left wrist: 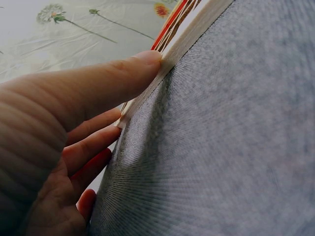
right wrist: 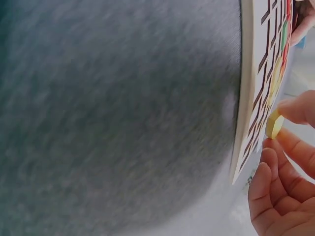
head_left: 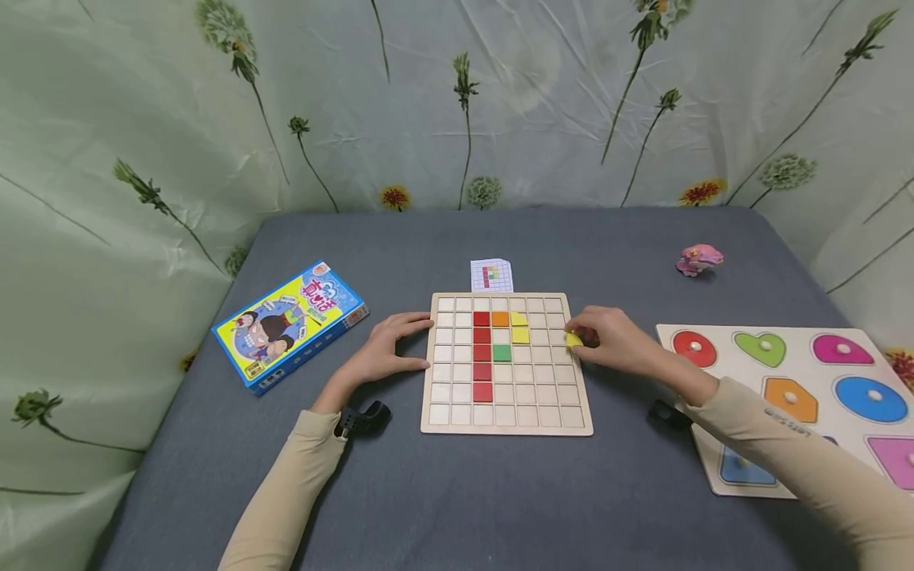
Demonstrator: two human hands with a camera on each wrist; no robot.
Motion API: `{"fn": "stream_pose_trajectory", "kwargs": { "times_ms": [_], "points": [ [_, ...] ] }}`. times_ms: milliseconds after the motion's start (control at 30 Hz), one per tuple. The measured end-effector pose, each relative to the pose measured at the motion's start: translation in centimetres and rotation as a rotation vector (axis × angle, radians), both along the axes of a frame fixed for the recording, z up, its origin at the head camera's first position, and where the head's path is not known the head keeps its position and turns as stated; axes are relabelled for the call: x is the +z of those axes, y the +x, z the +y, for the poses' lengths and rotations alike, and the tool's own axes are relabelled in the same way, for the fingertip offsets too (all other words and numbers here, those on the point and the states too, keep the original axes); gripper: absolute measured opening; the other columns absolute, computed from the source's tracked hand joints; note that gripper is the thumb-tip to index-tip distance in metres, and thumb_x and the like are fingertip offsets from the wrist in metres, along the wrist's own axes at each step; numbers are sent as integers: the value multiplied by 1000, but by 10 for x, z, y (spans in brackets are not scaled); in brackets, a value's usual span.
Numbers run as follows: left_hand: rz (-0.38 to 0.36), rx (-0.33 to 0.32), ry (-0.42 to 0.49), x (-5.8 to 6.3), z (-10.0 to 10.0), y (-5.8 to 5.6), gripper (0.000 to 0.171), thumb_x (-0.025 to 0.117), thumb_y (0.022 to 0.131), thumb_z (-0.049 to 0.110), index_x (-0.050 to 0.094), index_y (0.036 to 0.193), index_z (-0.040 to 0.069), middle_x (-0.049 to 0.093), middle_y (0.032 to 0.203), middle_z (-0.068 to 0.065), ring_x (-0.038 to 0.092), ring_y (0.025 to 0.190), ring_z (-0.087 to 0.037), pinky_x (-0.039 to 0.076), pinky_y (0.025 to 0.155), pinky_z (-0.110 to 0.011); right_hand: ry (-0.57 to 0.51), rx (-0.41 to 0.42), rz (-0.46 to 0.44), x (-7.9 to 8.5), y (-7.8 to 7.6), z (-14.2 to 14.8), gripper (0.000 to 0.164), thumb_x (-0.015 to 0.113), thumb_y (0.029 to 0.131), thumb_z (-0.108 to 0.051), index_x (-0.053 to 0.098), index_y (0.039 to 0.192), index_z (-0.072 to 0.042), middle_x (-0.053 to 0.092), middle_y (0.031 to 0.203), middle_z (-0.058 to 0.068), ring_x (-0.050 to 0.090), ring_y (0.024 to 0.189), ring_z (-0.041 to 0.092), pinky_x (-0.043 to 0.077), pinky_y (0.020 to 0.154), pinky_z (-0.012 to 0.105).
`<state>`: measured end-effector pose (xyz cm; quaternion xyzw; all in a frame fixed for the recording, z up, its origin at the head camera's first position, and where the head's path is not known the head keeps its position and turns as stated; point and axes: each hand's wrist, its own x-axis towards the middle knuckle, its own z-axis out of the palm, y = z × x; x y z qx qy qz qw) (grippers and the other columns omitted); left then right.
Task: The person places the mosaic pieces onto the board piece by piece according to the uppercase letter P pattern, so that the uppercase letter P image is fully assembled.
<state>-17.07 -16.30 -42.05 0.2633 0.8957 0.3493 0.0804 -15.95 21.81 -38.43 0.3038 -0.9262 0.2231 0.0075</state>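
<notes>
At centre of the grey worktop sits the wooden grid board. Right hand pinches a yellow tile between thumb and fingertips at the board's 3 o'clock edge, over the outermost column; the right wrist view shows the tile held just off the board face, thumb above, fingers curled below. Whether the tile touches the board: cannot tell.

Left hand lies at the board's 9 o'clock edge, fingers straight and loosely spread; the left wrist view shows the thumb tip pressed against the board rim, other fingers lying beside the edge.

On the board:
- red tiles in one vertical column, five cells
- orange tile just right of the top red one
- two yellow tiles right of the orange, stacked vertically, upper one slightly skewed
- green tile right of the red column, third row down of the pattern

Pattern card lies just beyond the board's 12 o'clock edge. Blue game box at 9 o'clock, well apart, angled. Shape puzzle board with knobbed coloured pieces at 3 o'clock, partly under the right sleeve. Small pink toy at 2 o'clock, far side. Floral cloth backs the worktop.
</notes>
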Motion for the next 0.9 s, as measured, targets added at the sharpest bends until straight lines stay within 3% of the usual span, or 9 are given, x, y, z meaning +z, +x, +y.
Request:
{"fn": "stream_pose_trajectory", "kwargs": {
  "times_ms": [267, 533, 900],
  "points": [
    [44, -12, 5, 1, 0, -2, 65, 75, 78, 24, 50, 135, 7, 44, 144, -16, 36, 134, -37, 22, 106, -62, -17, -20, -4, 2, 1, -14, 23, 73, 75, -8, 69, 96, -1, 57, 73, 3, 48, 66, 10, 38, 59, 20],
    [39, -13, 5, -5, -1, 2, 65, 75, 78, 25, 50, 135, 6, 44, 144, -16, 36, 134, -38, 22, 105, -63, -55, -38, -17, -8, 5, -31, 20, 73, 74, -8, 69, 93, -2, 59, 72, 2, 49, 66, 9, 41, 60, 21],
    [43, -16, 12, -2, -1, 1, 66, 76, 77, 23, 51, 135, 7, 44, 144, -16, 35, 134, -38, 21, 106, -62, -54, -90, -56, -7, 6, -47, 16, 72, 72, -10, 69, 86, -3, 57, 66, 0, 46, 62, 6, 40, 59, 20]
  ]
}}
